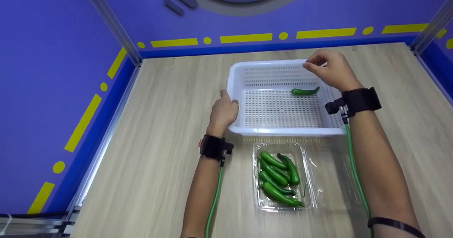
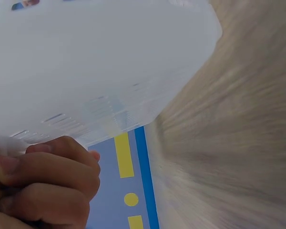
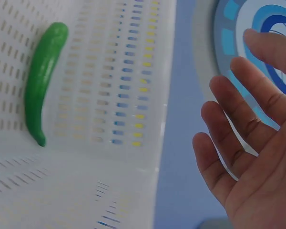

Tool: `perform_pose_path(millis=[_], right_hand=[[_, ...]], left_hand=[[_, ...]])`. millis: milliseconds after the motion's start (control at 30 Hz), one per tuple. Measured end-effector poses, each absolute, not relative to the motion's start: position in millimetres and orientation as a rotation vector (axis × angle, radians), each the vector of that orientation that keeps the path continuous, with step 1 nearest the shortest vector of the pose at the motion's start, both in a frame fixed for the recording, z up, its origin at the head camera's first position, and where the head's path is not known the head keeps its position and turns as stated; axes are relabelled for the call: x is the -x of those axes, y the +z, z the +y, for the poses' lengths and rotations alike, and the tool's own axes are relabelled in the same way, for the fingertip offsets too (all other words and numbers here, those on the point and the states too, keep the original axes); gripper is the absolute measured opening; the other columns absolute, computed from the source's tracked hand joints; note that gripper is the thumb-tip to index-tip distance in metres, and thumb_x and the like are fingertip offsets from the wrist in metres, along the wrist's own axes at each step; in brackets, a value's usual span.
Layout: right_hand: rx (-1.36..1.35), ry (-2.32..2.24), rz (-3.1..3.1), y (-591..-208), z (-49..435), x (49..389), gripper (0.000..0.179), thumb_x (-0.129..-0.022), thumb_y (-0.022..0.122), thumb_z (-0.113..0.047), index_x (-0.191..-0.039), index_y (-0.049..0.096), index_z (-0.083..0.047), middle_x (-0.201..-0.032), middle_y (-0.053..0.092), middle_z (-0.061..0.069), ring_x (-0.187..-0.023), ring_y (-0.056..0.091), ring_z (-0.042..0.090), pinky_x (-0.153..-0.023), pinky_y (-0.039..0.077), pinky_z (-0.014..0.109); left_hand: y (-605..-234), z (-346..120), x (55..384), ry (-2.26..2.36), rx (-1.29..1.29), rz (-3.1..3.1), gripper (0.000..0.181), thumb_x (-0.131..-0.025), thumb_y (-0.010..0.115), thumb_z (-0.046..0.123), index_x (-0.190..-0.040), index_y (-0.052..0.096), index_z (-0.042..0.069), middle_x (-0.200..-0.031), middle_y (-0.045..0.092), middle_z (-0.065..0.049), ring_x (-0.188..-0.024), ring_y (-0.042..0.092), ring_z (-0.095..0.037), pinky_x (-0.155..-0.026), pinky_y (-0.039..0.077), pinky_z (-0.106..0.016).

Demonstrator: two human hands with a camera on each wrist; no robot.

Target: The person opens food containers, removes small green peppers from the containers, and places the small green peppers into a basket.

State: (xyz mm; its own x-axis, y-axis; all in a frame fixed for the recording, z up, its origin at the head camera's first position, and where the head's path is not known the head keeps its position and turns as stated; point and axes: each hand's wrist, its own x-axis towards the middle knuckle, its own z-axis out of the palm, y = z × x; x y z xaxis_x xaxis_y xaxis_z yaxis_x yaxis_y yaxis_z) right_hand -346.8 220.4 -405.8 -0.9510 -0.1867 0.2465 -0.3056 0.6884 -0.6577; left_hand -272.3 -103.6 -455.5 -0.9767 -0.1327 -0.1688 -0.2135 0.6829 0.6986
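A white perforated plastic basket [image 1: 269, 131] stands on the table with one green chili pepper [image 1: 305, 92] lying inside, toward its right. My left hand [image 1: 223, 111] grips the basket's left rim; in the left wrist view its curled fingers [image 2: 62, 181] show beside the basket wall. Above the far right corner hovers my right hand [image 1: 329, 70], holding nothing. Its fingers are spread and slightly bent in the right wrist view, apart from the basket wall. In front of the basket, several green chili peppers [image 1: 277, 172] lie in a clear plastic box [image 1: 260, 205].
The clear lid [image 1: 331, 188] of the box lies folded out to its right, under my right forearm. Blue panels [image 1: 177, 25] with yellow marks border the wooden table [image 1: 159, 125] at the back and sides. Green cables run from both wrist bands.
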Motion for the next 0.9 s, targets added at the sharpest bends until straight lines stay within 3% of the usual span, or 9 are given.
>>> perform_pose_path(millis=[267, 400, 700, 900], right_hand=[[-0.501, 1.046, -2.679, -382, 223, 325, 0.037, -0.098, 0.066, -0.044, -0.107, 0.073, -0.009, -0.108, 0.068, 0.008, -0.101, 0.057, 0.02, -0.09, 0.039, 0.041], [-0.522, 0.985, -2.652, -368, 226, 308, 0.036, -0.098, 0.066, -0.044, -0.107, 0.072, -0.009, -0.109, 0.067, 0.005, -0.102, 0.055, 0.016, -0.088, 0.037, 0.039], [-0.596, 0.899, -2.507, -349, 223, 273, 0.025, -0.094, 0.075, -0.03, -0.105, 0.074, -0.008, -0.106, 0.07, 0.006, -0.1, 0.05, 0.006, -0.087, 0.033, 0.032], [-0.678, 0.891, -2.432, -349, 216, 251, 0.022, -0.088, 0.081, -0.021, -0.104, 0.074, -0.007, -0.105, 0.071, 0.007, -0.101, 0.055, 0.014, -0.088, 0.034, 0.026]], left_hand=[[-453, -103, 270, 1.188, 0.273, 2.769, 0.067, -0.103, 0.039, 0.025, -0.159, 0.017, -0.004, -0.105, 0.068, -0.02, -0.086, 0.069, -0.026, -0.07, 0.054, -0.038], [-452, -104, 270, 1.178, 0.272, 2.779, 0.065, -0.102, 0.039, 0.025, -0.157, 0.02, -0.004, -0.102, 0.068, -0.019, -0.083, 0.069, -0.026, -0.066, 0.052, -0.037], [-452, -107, 270, 1.13, 0.318, 2.777, 0.064, -0.102, 0.04, 0.027, -0.157, 0.025, -0.002, -0.117, 0.066, -0.022, -0.094, 0.068, -0.027, -0.077, 0.055, -0.041], [-451, -107, 269, 1.121, 0.328, 2.774, 0.062, -0.102, 0.041, 0.027, -0.155, 0.028, -0.002, -0.12, 0.065, -0.023, -0.101, 0.067, -0.029, -0.084, 0.056, -0.044]])
